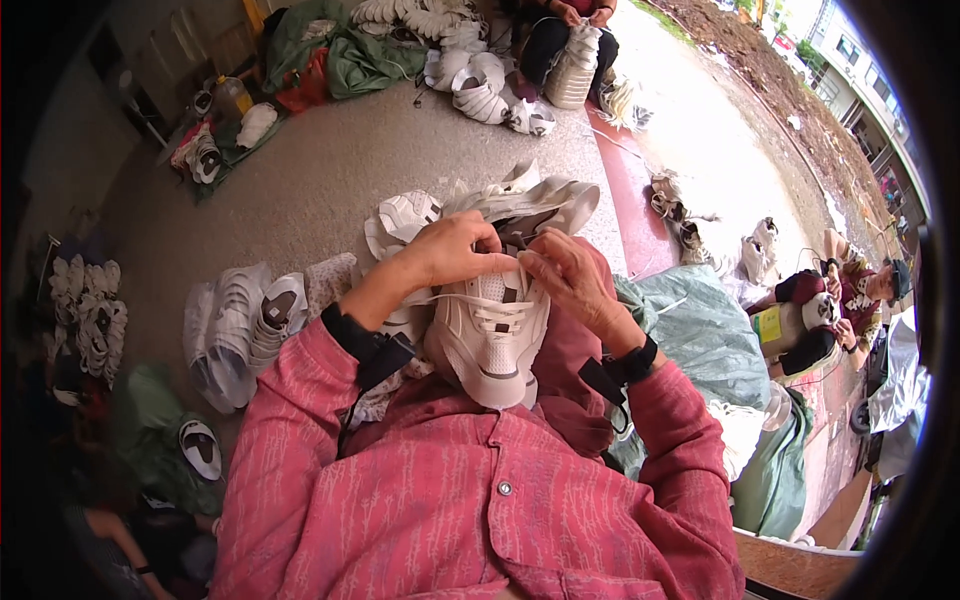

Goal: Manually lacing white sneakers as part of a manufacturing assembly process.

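A white sneaker (478,345) rests in my lap with its toe pointing toward me. A pale shoelace (500,312) crosses its front, and one strand runs loose to the left. At the upper end of the lacing, by the tongue, my left hand (458,252) is closed with thumb and fingers bent against the shoe. My right hand (574,280) pinches at the same spot from the other side, its fingertips close to the left ones. Whether the fingers also hold a lace end is hidden. Just beyond my hands lie more white shoes (565,203) in a pile.
To the left stand white shoes (238,310), some in clear plastic. Green sacking (700,325) lies at my right. A person (840,310) sits at the right handling a shoe; another person (585,22) holds a stack of shoes at the far side. Shoe heaps (480,85) lie nearby.
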Action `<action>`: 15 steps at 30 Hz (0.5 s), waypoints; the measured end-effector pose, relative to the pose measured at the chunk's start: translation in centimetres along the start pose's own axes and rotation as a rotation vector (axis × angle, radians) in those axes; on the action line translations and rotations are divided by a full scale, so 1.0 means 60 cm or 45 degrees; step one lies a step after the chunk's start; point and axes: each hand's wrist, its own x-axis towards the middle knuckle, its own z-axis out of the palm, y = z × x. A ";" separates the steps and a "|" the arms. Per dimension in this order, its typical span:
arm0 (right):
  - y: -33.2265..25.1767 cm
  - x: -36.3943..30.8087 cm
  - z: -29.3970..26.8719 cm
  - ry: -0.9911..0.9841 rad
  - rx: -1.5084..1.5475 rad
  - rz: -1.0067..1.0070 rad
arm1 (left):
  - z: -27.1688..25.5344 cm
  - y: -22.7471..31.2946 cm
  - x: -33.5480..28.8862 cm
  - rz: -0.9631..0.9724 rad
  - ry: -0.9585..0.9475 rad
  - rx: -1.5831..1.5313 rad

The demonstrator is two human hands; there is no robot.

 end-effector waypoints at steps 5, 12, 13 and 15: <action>0.016 -0.002 0.025 0.160 0.005 -0.046 | 0.010 -0.022 0.008 -0.051 -0.116 -0.446; 0.008 -0.016 0.046 0.381 0.014 0.121 | 0.023 -0.024 -0.026 -0.233 -0.055 -1.048; 0.007 -0.016 0.048 0.379 0.003 0.123 | 0.022 -0.021 -0.026 -0.246 -0.047 -1.066; 0.006 -0.014 0.053 0.440 0.199 0.231 | 0.025 -0.025 -0.025 -0.229 -0.044 -1.071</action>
